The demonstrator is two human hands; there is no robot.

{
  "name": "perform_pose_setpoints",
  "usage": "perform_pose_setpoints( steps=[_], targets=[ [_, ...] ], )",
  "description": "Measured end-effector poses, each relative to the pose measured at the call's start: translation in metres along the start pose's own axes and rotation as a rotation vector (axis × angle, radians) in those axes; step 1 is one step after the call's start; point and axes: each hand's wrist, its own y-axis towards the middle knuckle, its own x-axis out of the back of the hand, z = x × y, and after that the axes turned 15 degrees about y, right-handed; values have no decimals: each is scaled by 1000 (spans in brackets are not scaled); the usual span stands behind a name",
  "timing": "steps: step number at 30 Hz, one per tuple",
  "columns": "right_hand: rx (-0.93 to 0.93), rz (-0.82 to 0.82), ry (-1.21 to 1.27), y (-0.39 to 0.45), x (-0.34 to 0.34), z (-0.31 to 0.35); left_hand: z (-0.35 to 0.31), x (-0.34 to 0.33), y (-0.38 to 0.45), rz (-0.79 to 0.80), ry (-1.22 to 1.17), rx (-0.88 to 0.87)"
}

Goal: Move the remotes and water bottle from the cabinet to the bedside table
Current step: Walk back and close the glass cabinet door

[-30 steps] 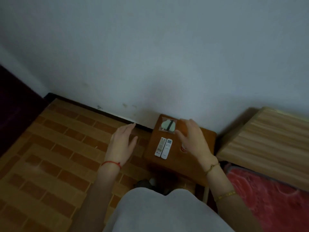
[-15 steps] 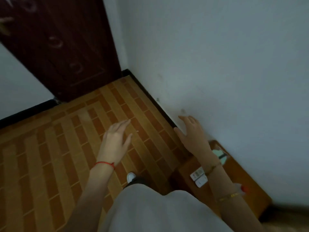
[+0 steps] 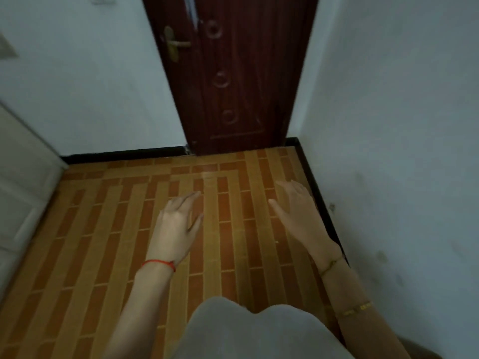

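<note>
My left hand (image 3: 176, 226) hovers over the brick-patterned floor with its fingers spread, holding nothing; a red string circles its wrist. My right hand (image 3: 298, 211) is out in front near the right wall, fingers apart and empty, with gold bracelets on the wrist and forearm. No remote, water bottle or bedside table is in view.
A dark red wooden door (image 3: 233, 73) with a brass handle (image 3: 173, 44) stands shut straight ahead. White walls close in on the left and right, with a black skirting board (image 3: 318, 203) along the floor. A pale cabinet panel (image 3: 23, 193) runs along the left edge.
The view has swung left, away from the bedside table with the two remotes, which has left the frame. The door now faces me. Both hands stay open and empty.
</note>
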Motion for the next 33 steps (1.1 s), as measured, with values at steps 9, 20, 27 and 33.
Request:
perform_pose_setpoints(
  steps=[9,20,27,33],
  targets=[
    [152,222,18,114,-65,37,71,-4,52,-29,12,266],
    [421,400,12,322,-133,117,146,5,179,-162,73,548],
    [582,547,32,438,-186,195,199,17,248,-246,118,746],
    [653,690,47,501,-256,240,255,19,287,-254,135,890]
  ],
)
